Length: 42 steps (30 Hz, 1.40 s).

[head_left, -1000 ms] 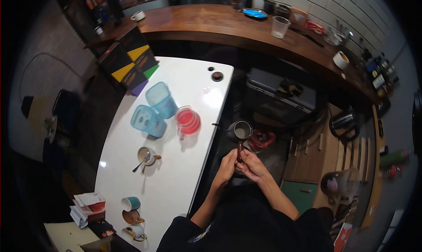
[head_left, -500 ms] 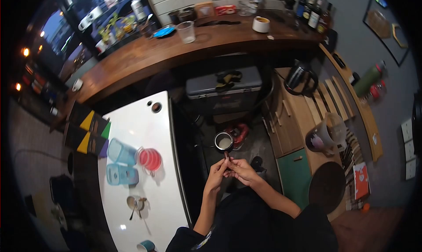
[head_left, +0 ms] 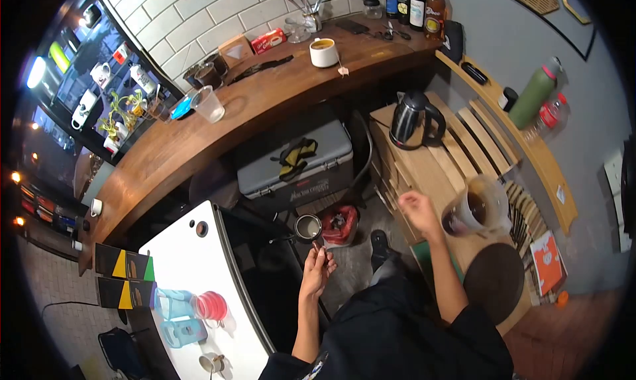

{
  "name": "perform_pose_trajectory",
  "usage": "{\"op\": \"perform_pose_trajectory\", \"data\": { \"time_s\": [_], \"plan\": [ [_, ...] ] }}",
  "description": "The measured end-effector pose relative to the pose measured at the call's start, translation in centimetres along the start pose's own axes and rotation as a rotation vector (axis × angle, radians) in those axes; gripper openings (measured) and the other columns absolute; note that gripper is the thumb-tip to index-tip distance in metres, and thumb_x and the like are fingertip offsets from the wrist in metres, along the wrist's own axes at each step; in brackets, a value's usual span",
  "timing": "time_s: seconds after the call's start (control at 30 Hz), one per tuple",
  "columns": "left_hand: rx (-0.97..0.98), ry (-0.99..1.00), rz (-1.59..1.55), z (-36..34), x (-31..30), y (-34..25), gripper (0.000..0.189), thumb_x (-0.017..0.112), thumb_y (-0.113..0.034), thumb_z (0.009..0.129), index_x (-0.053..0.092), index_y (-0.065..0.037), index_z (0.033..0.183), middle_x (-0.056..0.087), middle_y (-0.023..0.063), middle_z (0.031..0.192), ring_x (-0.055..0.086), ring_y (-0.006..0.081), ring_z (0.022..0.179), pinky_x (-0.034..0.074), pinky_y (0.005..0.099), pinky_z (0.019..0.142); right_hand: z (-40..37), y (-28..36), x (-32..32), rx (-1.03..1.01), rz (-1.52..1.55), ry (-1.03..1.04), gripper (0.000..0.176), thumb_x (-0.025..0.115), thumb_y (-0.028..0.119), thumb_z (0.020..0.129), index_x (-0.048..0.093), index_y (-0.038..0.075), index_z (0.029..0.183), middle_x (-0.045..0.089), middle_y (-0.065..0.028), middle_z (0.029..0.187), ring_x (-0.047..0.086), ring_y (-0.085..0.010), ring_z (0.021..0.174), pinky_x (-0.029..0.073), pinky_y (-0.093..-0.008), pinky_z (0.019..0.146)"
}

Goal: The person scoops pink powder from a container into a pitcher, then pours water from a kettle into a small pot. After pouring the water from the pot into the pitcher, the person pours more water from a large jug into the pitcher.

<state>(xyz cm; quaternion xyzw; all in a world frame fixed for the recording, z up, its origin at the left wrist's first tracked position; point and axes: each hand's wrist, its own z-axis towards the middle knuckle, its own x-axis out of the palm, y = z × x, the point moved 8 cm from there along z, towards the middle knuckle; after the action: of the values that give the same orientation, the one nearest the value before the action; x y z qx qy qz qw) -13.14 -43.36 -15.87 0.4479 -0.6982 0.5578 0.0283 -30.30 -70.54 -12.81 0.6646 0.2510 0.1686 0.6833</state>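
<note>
My left hand (head_left: 318, 272) grips the brown handle of a small dark pot (head_left: 308, 228), held out over the floor. The pot has a pale rim, and its inside looks light; I cannot make out what it holds. My right hand (head_left: 420, 213) is apart from the pot, above the wooden bench, slightly blurred, with its fingers loosely spread and nothing seen in them. Close to its right stands a clear pitcher (head_left: 472, 211) of dark liquid. Beyond the hand is a black electric kettle (head_left: 414, 123) on the bench slats.
A red-lined bin (head_left: 340, 225) stands beside the pot. To the left, a white tabletop (head_left: 192, 247) carries blue containers (head_left: 182, 331), a red dripper (head_left: 210, 306) and a cup (head_left: 211, 362). A grey cooler box (head_left: 295, 161) sits under the wooden counter (head_left: 265, 108).
My right hand has left the handle and moved right, over the bench. The left hand keeps the pot. The view has shifted, with the bin and a shoe showing more.
</note>
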Motion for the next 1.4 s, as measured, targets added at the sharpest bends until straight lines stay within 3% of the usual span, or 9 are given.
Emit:
{"op": "perform_pose_trajectory", "data": {
  "time_s": [0.2,0.33,0.53,0.7,0.8,1.07,1.27,1.33,1.4],
  "plan": [
    [0.033,-0.098,-0.058,6.6,0.9,-0.8,0.029,0.053,-0.033,0.102,0.050,-0.009,0.118,0.046,-0.0004,0.086,0.040,0.0091,0.071,0.038,0.0269,0.067,15.7,-2.7,-9.4,-0.074,-0.235,-0.399,0.035,0.067,0.003,0.084,0.058,0.000,0.117,0.065,-0.0152,0.097,0.065,-0.0239,0.087,0.053,-0.0336,0.078],
    [-0.042,-0.185,-0.001,10.9,2.6,-0.8,0.025,0.047,-0.038,0.104,0.046,-0.013,0.103,0.045,-0.0013,0.082,0.037,0.0075,0.067,0.036,0.0239,0.063,19.3,-1.0,-12.3,-0.005,-0.540,-0.784,0.081,0.070,0.000,0.078,0.028,0.005,0.147,0.038,-0.0269,0.137,0.040,-0.0419,0.128,0.036,-0.0501,0.106],
    [-0.139,-0.269,0.187,14.3,5.1,-0.4,0.044,0.039,-0.051,0.104,0.054,-0.012,0.114,0.041,-0.0059,0.071,0.034,0.0056,0.059,0.032,0.0221,0.055,22.8,-2.8,-16.8,0.010,-0.768,-0.828,0.055,0.073,0.001,0.069,0.056,0.000,0.122,0.056,-0.0214,0.120,0.054,-0.0400,0.115,0.044,-0.0478,0.095],
    [-0.182,-0.212,0.321,16.5,6.9,-0.2,0.046,0.039,-0.053,0.103,0.057,-0.013,0.114,0.040,-0.0080,0.067,0.034,0.0031,0.056,0.028,0.0201,0.051,24.2,-3.7,-17.0,0.050,-0.413,-0.592,0.027,0.074,0.003,0.068,0.064,-0.004,0.092,0.066,-0.0166,0.080,0.066,-0.0325,0.077,0.051,-0.0408,0.073],
    [-0.175,-0.165,0.336,17.6,8.0,0.0,0.043,0.040,-0.052,0.103,0.058,-0.013,0.111,0.042,-0.0091,0.068,0.034,0.0016,0.056,0.027,0.0191,0.050,24.8,-4.9,-17.6,0.002,-0.389,-0.593,0.022,0.072,0.002,0.068,0.064,-0.004,0.088,0.064,-0.0126,0.075,0.064,-0.0235,0.071,0.050,-0.0377,0.069],
    [-0.191,-0.112,0.313,18.6,9.0,0.2,0.038,0.043,-0.046,0.104,0.059,-0.012,0.112,0.052,-0.0065,0.092,0.038,0.0005,0.064,0.027,0.0175,0.051,25.2,-6.8,-18.2,0.008,-0.514,-0.632,0.020,0.070,0.003,0.070,0.065,-0.005,0.088,0.067,-0.0185,0.079,0.065,-0.0305,0.074,0.050,-0.0396,0.071],
    [-0.122,-0.037,0.242,19.1,9.5,-0.6,0.037,0.047,-0.040,0.104,0.057,-0.006,0.113,0.054,-0.0020,0.093,0.045,0.0059,0.071,0.037,0.0221,0.059,25.3,-6.4,-18.4,-0.012,-0.519,-0.641,0.020,0.069,0.001,0.071,0.066,-0.005,0.090,0.067,-0.0173,0.079,0.066,-0.0298,0.076,0.050,-0.0389,0.073],
    [-0.120,-0.051,0.240,19.2,9.6,-1.0,0.037,0.047,-0.040,0.104,0.057,-0.005,0.111,0.054,-0.0012,0.091,0.046,0.0080,0.072,0.040,0.0244,0.065,25.3,-5.9,-18.1,0.059,-0.430,-0.538,0.027,0.076,0.008,0.069,0.066,-0.006,0.090,0.067,-0.0230,0.086,0.066,-0.0393,0.087,0.050,-0.0445,0.080],
    [-0.100,-0.014,0.230,19.3,10.0,-1.4,0.037,0.047,-0.040,0.104,0.057,-0.005,0.111,0.053,-0.0006,0.087,0.046,0.0085,0.072,0.040,0.0241,0.066,25.3,-5.4,-17.9,0.048,-0.443,-0.520,0.022,0.073,0.005,0.070,0.067,-0.005,0.089,0.067,-0.0188,0.082,0.066,-0.0321,0.081,0.050,-0.0409,0.076]
  ]
}}
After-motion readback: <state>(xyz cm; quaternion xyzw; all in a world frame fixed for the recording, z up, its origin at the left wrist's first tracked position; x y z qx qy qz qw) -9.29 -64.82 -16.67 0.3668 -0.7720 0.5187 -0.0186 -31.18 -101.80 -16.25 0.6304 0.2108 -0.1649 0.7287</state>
